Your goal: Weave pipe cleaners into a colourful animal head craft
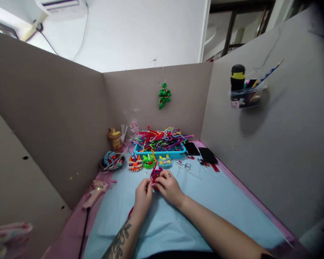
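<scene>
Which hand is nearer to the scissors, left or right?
Right. The right hand, pinching the red piece, sits on the near side of the scissors and to their left; the left hand, also on the piece, is farther left.

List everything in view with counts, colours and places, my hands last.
Fuzzy piece: one, magenta, centre
Tray: one, blue, back centre
Fuzzy stems: many, multicoloured, in tray
Fuzzy faces: three, orange, green and blue, before tray
Scissors: one, silver, right of faces
Phone-like slabs: two, black, right of tray
Bits: several, mixed, by slabs
Bowl: one, dark, left
Jar: one, yellow, back left
Corded tool: one, pink, left
Cloth: one, light blue, lower centre
Panels: three, grey, left, back and right
Ornament: one, green, back panel
Holder: one, clear, right panel
Air conditioner: one, white, top left
Left hand: one, on fuzzy piece
Right hand: one, on fuzzy piece
</scene>
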Available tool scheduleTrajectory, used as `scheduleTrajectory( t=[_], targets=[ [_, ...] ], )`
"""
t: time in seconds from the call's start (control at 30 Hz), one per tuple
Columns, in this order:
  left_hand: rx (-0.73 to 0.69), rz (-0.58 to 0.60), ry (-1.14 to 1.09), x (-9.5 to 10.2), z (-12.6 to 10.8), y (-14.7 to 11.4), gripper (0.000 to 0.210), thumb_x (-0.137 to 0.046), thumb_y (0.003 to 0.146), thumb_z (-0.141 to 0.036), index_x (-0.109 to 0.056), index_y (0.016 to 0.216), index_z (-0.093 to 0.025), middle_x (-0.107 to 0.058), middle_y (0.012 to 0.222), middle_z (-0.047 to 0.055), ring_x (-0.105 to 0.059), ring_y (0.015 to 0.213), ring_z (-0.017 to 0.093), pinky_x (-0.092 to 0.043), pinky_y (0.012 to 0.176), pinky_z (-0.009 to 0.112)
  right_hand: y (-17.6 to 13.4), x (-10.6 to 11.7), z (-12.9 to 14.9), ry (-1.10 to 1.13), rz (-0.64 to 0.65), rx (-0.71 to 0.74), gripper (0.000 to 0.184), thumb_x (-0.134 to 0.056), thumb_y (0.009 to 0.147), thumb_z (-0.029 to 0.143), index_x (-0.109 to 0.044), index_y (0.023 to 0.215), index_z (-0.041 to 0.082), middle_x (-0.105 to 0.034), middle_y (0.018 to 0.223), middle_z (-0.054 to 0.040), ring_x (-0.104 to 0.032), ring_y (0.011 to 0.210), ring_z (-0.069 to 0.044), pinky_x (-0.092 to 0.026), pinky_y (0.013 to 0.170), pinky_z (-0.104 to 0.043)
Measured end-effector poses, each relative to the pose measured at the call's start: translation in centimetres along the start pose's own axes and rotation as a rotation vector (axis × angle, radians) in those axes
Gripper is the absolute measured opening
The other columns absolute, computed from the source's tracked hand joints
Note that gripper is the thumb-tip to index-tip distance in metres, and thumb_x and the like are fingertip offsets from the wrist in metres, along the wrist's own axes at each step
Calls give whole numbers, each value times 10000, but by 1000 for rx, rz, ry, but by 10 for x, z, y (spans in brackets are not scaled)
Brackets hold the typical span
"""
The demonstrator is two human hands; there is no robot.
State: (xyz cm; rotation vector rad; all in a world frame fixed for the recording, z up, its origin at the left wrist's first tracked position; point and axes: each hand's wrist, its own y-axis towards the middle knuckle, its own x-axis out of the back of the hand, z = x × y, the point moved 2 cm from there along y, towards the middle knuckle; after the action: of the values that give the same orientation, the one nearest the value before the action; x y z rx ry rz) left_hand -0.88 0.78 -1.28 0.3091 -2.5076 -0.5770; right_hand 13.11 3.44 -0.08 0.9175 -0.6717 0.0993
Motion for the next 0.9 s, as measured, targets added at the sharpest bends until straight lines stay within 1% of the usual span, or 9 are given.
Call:
scheduleTrajectory(
  t=[0.13,0.27,0.37,0.53,0.7,0.9],
  targets=[
    [-8,19,-30,1,-2,-2,216,-425,845,-301,-588,786,-172,-624,735,38,-573,673,159,-445,629,265,0,-2,2,15,-6,14,112,-522,830,201,-632,812,209,-509,837,-58,-467,840,-202,-440,758,-353],
    [-28,58,-83,-1,-3,-3,213,-429,847,-301,-598,842,-173,-635,775,39,-584,687,154,-454,628,256,-2,-1,0,28,-56,8,122,-518,810,164,-631,807,208,-496,833,-55,-462,838,-200,-436,752,-350],
    [-31,56,-91,-1,-5,-3,200,-450,840,-309,-595,838,-171,-630,761,33,-577,673,147,-451,619,248,-2,0,1,27,-66,1,124,-523,798,149,-633,783,206,-496,829,-53,-462,833,-197,-436,747,-345],
    [-53,38,-56,0,-6,-3,222,-444,846,-329,-578,767,-170,-597,707,24,-555,650,142,-441,611,245,-2,3,5,60,-58,-5,127,-521,803,147,-634,788,204,-522,846,-58,-470,842,-198,-441,750,-351],
    [-57,37,-64,-2,-4,-2,222,-431,856,-332,-572,795,-171,-602,751,40,-560,684,153,-448,631,254,-1,5,7,118,-78,-14,116,-532,804,146,-630,825,203,-546,891,-58,-482,881,-197,-439,796,-363],
    [-24,49,-103,-2,-4,-2,215,-436,861,-338,-568,826,-171,-614,747,31,-567,662,145,-445,612,245,0,2,4,135,-80,-19,121,-535,794,119,-620,783,206,-556,886,-54,-485,878,-200,-438,784,-360]
  ],
)
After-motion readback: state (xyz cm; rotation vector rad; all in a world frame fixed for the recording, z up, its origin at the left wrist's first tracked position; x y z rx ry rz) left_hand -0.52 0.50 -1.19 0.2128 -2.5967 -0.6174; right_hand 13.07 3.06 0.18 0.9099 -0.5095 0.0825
